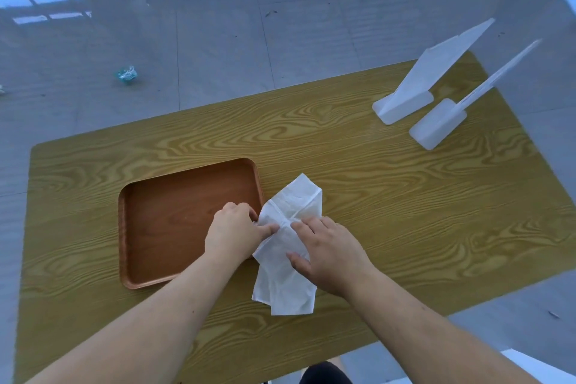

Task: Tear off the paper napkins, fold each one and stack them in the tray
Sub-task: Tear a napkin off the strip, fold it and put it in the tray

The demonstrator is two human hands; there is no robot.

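Observation:
A strip of white paper napkins [291, 284] lies on the wooden table just right of a brown tray [162, 218] that holds nothing. My left hand [232, 231] pinches the strip at a crease near the tray's right rim. My right hand [330, 254] presses on the strip just to the right of that crease, fingers spread over the paper. The far part of the strip angles up and away from me, and the near part lies rumpled toward the table's front edge.
Two white plastic stands [420, 87] [448, 120] sit at the table's far right corner. The wooden table [405, 196] has bare surface to the right of the napkins. A crumpled blue-green scrap [126, 74] lies on the floor beyond the table.

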